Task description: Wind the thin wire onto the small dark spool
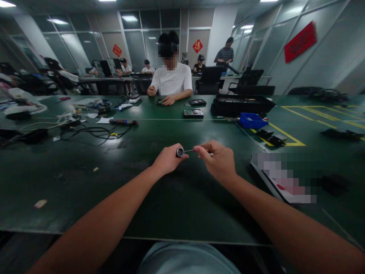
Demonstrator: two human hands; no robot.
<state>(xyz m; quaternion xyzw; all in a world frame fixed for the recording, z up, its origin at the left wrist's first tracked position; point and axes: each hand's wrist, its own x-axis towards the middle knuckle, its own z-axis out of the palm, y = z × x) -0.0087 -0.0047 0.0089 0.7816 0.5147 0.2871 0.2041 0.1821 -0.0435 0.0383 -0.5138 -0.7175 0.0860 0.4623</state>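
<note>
Over the green table (182, 213) my left hand (167, 159) is closed around a small dark cylinder (180, 152) with a silver ring at its round end, which faces me. Most of its body is hidden in the fingers. From the right, my right hand (218, 158) pinches a thin metal rod (189, 150) between thumb and fingers. The rod lies nearly level, its left tip at the cylinder's end; whether it goes inside I cannot tell. The fingers cover the rod's other end.
Across the table a person (171, 78) in white handles a small part, near two hard drives (193, 113). At right are a blue bin (253, 120), a black tray (241, 106) and a white package (281, 182). Black cables (94, 131) and a screwdriver-like tool (123, 121) lie left.
</note>
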